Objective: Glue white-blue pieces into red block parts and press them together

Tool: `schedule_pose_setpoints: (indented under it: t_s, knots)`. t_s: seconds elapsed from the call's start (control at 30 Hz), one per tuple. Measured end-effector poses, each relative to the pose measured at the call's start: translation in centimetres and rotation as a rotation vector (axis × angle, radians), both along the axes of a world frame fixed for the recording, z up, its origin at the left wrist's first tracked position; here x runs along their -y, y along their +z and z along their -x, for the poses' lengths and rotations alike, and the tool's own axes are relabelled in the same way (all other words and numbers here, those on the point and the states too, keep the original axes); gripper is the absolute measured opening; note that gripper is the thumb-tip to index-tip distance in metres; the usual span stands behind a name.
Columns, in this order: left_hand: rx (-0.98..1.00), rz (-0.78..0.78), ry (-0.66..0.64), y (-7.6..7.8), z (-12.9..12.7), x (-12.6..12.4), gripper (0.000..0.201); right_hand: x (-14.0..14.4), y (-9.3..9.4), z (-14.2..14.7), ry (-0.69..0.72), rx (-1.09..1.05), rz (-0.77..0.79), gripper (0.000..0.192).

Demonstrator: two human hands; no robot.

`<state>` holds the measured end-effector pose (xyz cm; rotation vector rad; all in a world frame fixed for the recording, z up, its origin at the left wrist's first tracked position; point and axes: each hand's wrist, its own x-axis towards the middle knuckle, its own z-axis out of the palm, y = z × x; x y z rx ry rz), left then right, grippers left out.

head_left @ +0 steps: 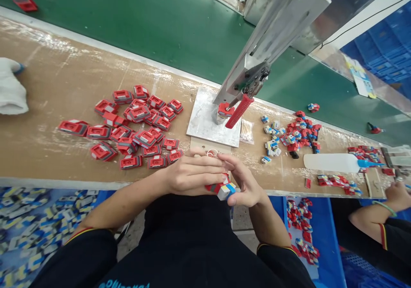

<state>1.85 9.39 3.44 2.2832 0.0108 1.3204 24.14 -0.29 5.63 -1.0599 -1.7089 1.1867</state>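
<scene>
Close to my body, just in front of the table edge, both hands meet around a small red, white, blue and yellow plastic toy part [227, 190]. My left hand [192, 172] lies across its red side, fingers close together and pressed on it. My right hand [245, 183] grips the white and blue end between thumb and fingers. Part of the piece is hidden under the left fingers. Beyond the hands stands a press with a red lever handle [239, 111] and a metal base plate [201, 112]. A red part [225, 109] sits under its clamp.
Many red toy boat-like hulls [139, 113] lie left of the press. Red and blue-white parts [302, 134] and a white bottle [330, 162] lie to the right. Behind runs a green conveyor [128, 27]. Blue bins [330, 236] flank me; a co-worker's arm [369, 219] is at right.
</scene>
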Motion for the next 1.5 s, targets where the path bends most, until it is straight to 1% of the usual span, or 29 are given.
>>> schedule_pose_setpoints:
  t_s: [0.07, 0.17, 0.27, 0.33, 0.4, 0.47, 0.57, 0.6, 0.67, 0.7, 0.73, 0.77, 0.83, 0.87, 0.93, 1.0, 1.07, 1.13, 1.2, 1.27, 1.3, 1.37, 1.4, 1.43, 1.47, 1.5]
  knots:
    - [0.066, 0.097, -0.021, 0.2, -0.2, 0.0, 0.027, 0.1, -0.4, 0.4, -0.064, -0.032, -0.009, 0.094]
    - [0.182, 0.335, -0.093, 0.0, -0.8, 0.6, 0.043, 0.1, -1.1, 1.1, -0.192, -0.052, -0.083, 0.094]
    - [0.263, 0.642, -0.146, -0.6, -1.5, 1.6, 0.053, -0.2, -1.8, 1.7, -0.285, -0.030, -0.230, 0.084]
    - [0.277, 0.848, -0.166, -0.8, -1.8, 2.4, 0.055, -0.6, -2.4, 1.7, -0.327, 0.032, -0.350, 0.080]
    - [0.281, 0.985, -0.153, -0.6, -2.0, 3.1, 0.055, -1.0, -3.2, 1.6, -0.374, 0.117, -0.470, 0.081]
    - [0.279, 1.035, -0.104, 0.0, -2.1, 3.6, 0.053, -1.3, -4.0, 1.5, -0.430, 0.192, -0.581, 0.081]
    - [0.287, 1.051, -0.041, 1.1, -2.0, 4.2, 0.051, -1.3, -4.6, 1.4, -0.519, 0.261, -0.749, 0.074]
    - [0.283, 1.062, -0.027, 1.3, -1.9, 4.3, 0.054, -1.3, -4.6, 1.3, -0.531, 0.281, -0.785, 0.074]
    - [0.263, 1.082, 0.023, 1.6, -1.5, 4.2, 0.071, -1.4, -4.2, 0.5, -0.522, 0.315, -0.797, 0.076]
    - [0.243, 1.084, 0.065, 1.6, -1.2, 4.0, 0.078, -1.6, -3.8, -0.1, -0.519, 0.333, -0.767, 0.076]
    - [0.216, 1.078, 0.114, 1.6, -0.8, 3.6, 0.080, -1.9, -3.4, -0.9, -0.525, 0.351, -0.718, 0.073]
    - [0.182, 1.067, 0.167, 1.5, -0.5, 3.1, 0.077, -2.4, -2.9, -1.7, -0.536, 0.366, -0.657, 0.067]
    - [0.098, 1.059, 0.248, 1.1, 0.1, 1.6, 0.065, -3.9, -2.0, -3.4, -0.529, 0.389, -0.528, 0.048]
    - [0.050, 1.076, 0.268, 0.8, 0.3, 0.7, 0.061, -4.8, -1.7, -4.1, -0.483, 0.399, -0.473, 0.039]
    - [-0.032, 1.135, 0.267, 0.3, 0.5, -1.3, 0.061, -6.6, -1.0, -4.9, -0.316, 0.416, -0.397, 0.032]
    - [-0.073, 1.179, 0.235, -0.1, 0.4, -3.3, 0.062, -8.0, -0.3, -5.1, -0.146, 0.405, -0.360, 0.032]
    - [-0.085, 1.176, 0.215, -0.3, 0.2, -4.8, 0.059, -8.5, 0.9, -4.7, -0.016, 0.334, -0.360, 0.032]
    - [-0.102, 1.153, 0.210, -0.3, 0.0, -5.9, 0.053, -8.4, 2.9, -4.2, 0.086, 0.170, -0.404, 0.037]
    - [-0.138, 1.120, 0.202, -0.2, -0.4, -6.8, 0.049, -8.5, 5.6, -3.8, 0.145, -0.022, -0.477, 0.054]
    - [-0.167, 1.076, 0.199, 0.0, -1.1, -7.6, 0.047, -9.6, 9.0, -3.5, 0.116, -0.137, -0.526, 0.075]
    - [-0.171, 1.060, 0.200, 0.1, -1.6, -8.0, 0.047, -10.7, 10.7, -3.5, 0.066, -0.144, -0.523, 0.082]
    - [-0.143, 1.058, 0.212, 0.2, -2.5, -8.8, 0.047, -13.4, 13.8, -3.7, -0.044, -0.153, -0.477, 0.085]
    - [-0.114, 1.072, 0.218, 0.2, -3.0, -9.2, 0.048, -14.7, 15.0, -3.9, -0.086, -0.174, -0.451, 0.080]
    - [-0.080, 1.089, 0.224, 0.3, -3.3, -9.5, 0.049, -15.8, 15.8, -4.1, -0.110, -0.190, -0.431, 0.077]
    - [-0.045, 1.104, 0.228, 0.3, -3.5, -9.7, 0.051, -16.6, 16.2, -4.3, -0.125, -0.196, -0.419, 0.074]
    - [-0.013, 1.111, 0.232, 0.4, -3.6, -9.9, 0.052, -17.0, 16.2, -4.5, -0.142, -0.188, -0.432, 0.073]
